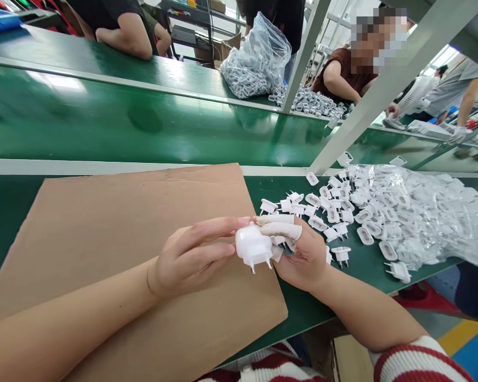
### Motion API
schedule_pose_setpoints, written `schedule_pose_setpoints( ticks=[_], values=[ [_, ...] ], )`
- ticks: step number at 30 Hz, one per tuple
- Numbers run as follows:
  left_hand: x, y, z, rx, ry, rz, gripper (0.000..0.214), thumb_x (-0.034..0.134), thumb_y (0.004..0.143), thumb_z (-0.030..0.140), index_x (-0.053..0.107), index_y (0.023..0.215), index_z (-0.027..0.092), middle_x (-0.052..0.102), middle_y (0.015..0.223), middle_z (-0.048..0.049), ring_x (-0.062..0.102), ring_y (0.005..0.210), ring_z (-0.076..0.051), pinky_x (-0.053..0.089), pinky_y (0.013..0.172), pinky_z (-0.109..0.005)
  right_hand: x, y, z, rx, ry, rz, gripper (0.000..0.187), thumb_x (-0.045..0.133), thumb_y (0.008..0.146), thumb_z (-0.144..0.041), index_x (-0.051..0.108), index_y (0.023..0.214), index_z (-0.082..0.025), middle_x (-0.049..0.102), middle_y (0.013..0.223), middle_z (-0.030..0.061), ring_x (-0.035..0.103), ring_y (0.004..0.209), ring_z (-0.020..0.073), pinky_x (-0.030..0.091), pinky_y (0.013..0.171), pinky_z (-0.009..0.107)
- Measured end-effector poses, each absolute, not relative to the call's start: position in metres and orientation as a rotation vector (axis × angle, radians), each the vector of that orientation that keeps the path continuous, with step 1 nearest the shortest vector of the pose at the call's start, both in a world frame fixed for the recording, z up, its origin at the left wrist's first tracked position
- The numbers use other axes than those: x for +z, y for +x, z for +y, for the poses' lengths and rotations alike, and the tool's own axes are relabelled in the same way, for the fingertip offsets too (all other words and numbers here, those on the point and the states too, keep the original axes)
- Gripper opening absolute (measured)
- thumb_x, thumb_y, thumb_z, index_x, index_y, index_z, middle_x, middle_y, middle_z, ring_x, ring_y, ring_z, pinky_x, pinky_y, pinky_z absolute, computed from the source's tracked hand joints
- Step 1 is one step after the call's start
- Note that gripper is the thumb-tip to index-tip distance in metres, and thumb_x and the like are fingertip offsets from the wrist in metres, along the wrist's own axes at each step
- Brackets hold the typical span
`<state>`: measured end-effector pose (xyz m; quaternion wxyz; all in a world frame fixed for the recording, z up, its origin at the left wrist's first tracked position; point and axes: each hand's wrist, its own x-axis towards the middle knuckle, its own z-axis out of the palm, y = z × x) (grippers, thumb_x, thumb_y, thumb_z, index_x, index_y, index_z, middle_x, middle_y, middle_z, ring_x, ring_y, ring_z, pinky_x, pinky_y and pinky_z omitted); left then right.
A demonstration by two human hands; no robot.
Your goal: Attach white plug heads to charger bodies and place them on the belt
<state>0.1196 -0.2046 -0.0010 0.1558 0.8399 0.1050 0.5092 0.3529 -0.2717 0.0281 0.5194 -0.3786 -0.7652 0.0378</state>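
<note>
A white two-pin plug adapter (254,245) is held between both my hands above a sheet of brown cardboard (143,212). Its two metal pins point down toward me. My left hand (197,252) grips it from the left with fingertips pressed on its side. On the right, my right hand (302,249) closes round the other side; two of its fingers wear white finger cots (281,229). Just beyond my right hand lie several loose white plug pieces (316,223) with pins, scattered on the green tabletop.
A clear plastic bag (430,212) of white plug pieces spreads over the right side. A grey slanted post (382,90) rises behind. Across the green conveyor belt (143,116) stand another bag of parts (258,58), a small heap (310,101) and several people (342,74).
</note>
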Motion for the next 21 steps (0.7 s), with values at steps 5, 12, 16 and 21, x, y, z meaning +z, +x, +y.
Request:
schedule_pose_setpoints(
  ticks=[5, 12, 16, 21],
  values=[
    [0.002, 0.124, -0.199, 1.496, 2.4, 0.16, 0.052, 0.068, 0.092, -0.003, 0.06, 0.135, 0.025, 0.065, 0.149, -0.0113, 0.071, 0.128, -0.025, 0.065, 0.102, -0.033, 0.025, 0.352, -0.271, 0.092, -0.93, -1.832, 0.032, 0.07, 0.094, -0.013, 0.067, 0.122, -0.025, 0.08, 0.119, 0.0099, 0.078, 0.11, 0.0206, 0.068, 0.089, 0.034],
    [-0.01, 0.126, -0.189, 1.053, 2.409, 0.559, 0.043, 0.06, 0.102, 0.015, 0.065, 0.143, 0.027, 0.075, 0.134, -0.0054, 0.075, 0.119, -0.02, 0.06, 0.108, -0.028, 0.019, 0.376, -0.248, 0.268, -1.289, -1.923, 0.031, 0.074, 0.093, -0.028, 0.066, 0.123, -0.022, 0.078, 0.116, 0.0069, 0.076, 0.106, 0.0217, 0.065, 0.09, 0.036],
    [-0.027, 0.129, -0.177, 1.009, 1.833, 1.019, 0.046, 0.078, 0.091, 0.048, 0.072, 0.13, 0.024, 0.076, 0.13, -0.0091, 0.074, 0.118, -0.03, 0.058, 0.114, -0.048, 0.021, 0.412, -0.221, 0.05, -1.822, -1.9, 0.047, 0.06, 0.092, -0.011, 0.062, 0.139, -0.012, 0.068, 0.14, 0.0183, 0.06, 0.14, 0.0314, 0.049, 0.118, 0.048],
    [-0.033, 0.134, -0.167, 0.976, 1.504, 1.186, 0.067, 0.086, 0.077, 0.059, 0.067, 0.132, 0.025, 0.072, 0.137, -0.011, 0.069, 0.128, -0.035, 0.051, 0.119, -0.057, 0.013, 0.448, -0.196, 0.101, -2.324, -1.81, 0.057, 0.053, 0.099, -0.015, 0.048, 0.154, -0.004, 0.047, 0.162, 0.026, 0.019, 0.165, 0.0388, 0.019, 0.133, 0.061]
  ],
)
